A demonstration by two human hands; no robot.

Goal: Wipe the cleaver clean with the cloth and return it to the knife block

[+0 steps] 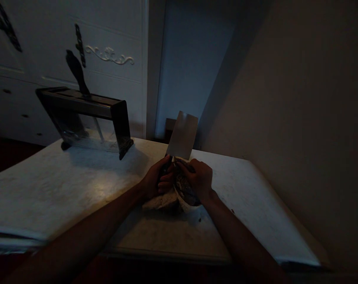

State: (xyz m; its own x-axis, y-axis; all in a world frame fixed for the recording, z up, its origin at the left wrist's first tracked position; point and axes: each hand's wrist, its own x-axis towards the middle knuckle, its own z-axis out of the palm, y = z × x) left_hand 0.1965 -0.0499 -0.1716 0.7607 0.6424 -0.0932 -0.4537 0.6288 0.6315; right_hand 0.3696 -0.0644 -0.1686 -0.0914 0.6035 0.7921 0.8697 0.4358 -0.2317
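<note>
In the dim head view, my left hand (pixel 157 177) is wrapped round the dark handle of a cleaver (pixel 183 136). Its broad grey blade points up and away from me, above the table. Close beside it, my right hand (pixel 200 176) is closed near the base of the blade, with fingers pinched on a small dark thing too dim to name. Under both hands lies a crumpled bundle (pixel 163 200), light brown on the left and dark and patterned towards the right; it looks like cloth, but its kind is unclear.
A dark knife block (pixel 120 114) with clear panels stands on the left of the pale table (pixel 93 189); a black-handled knife (pixel 77 73) sticks up from it. White cabinet doors (pixel 114 27) rise behind. A wall (pixel 285 98) borders the right side. Small specks lie near the bundle.
</note>
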